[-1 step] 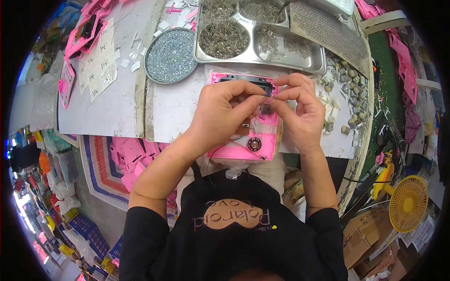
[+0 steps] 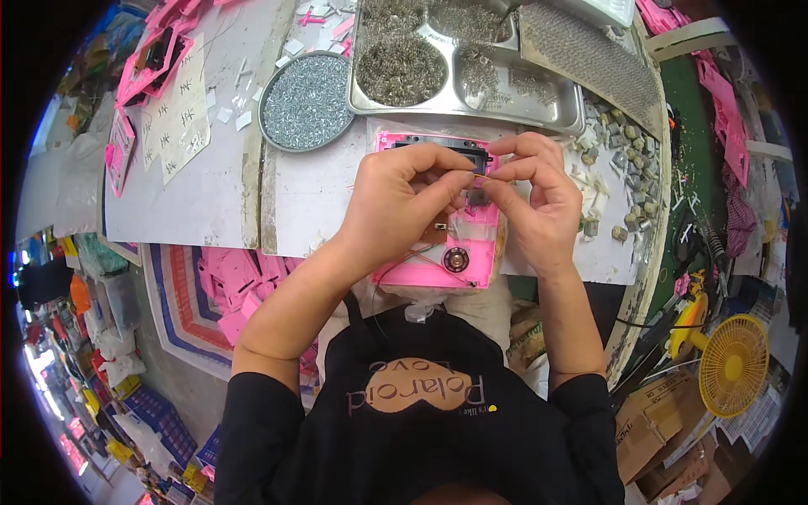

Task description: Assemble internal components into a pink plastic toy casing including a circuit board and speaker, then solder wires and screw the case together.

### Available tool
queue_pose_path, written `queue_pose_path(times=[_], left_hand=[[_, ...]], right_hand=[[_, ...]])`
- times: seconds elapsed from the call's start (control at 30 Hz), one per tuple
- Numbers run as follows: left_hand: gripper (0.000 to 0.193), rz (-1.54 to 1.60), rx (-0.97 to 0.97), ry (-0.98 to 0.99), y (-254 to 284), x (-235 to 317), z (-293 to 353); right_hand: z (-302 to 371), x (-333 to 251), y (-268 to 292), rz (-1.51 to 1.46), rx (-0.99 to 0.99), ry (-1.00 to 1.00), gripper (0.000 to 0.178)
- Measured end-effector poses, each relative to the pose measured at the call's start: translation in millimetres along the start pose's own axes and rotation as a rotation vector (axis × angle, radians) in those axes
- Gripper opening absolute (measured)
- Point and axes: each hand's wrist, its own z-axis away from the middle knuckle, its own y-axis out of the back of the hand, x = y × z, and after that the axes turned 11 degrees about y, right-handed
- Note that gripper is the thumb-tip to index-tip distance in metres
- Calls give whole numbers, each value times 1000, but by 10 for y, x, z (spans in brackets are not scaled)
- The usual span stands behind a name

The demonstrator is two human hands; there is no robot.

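Observation:
A pink plastic housing (image 2: 417, 274) lies in front of me, with a black part at its far end and a round black speaker (image 2: 455, 260) near its close end. Loose thin wires run across its left side. Above the housing, my left hand (image 2: 404, 198) pinches a thin wire (image 2: 480, 176) between thumb and forefinger. Thumb and forefinger of my right hand (image 2: 539, 198) close on the same wire from the other side, its remaining fingers raised and curled. A small grey metal block (image 2: 477, 197) sits in the housing just below the fingertips, and my hands cover much of the housing's middle.
Beyond the housing stands a steel compartment tray (image 2: 404, 107) of small springs. Left of it is a round dish (image 2: 307, 101) of small screws. Small metal motors (image 2: 635, 168) lie scattered at right. Pink parts (image 2: 231, 282) fill a bag at lower left; a yellow fan (image 2: 732, 366) stands lower right.

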Motion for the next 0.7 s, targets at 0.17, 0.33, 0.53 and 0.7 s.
queue_pose_path(times=[0.17,0.33,0.53,0.7], left_hand=[[10,8,-42,53,-1,41,-6],[7,-326,76,-308,74,-20,43],[11,-632,156,-638,-19,-31,-4],[13,-768,217,-712,-84,-31,-76]], right_hand=[[11,-106,67,269,-61,131,17],[530,-170,968,483,175,58,16],[1773,7,3256,-211,1089,-399,19],[1713,287,3849,40,1081,-340,21]])
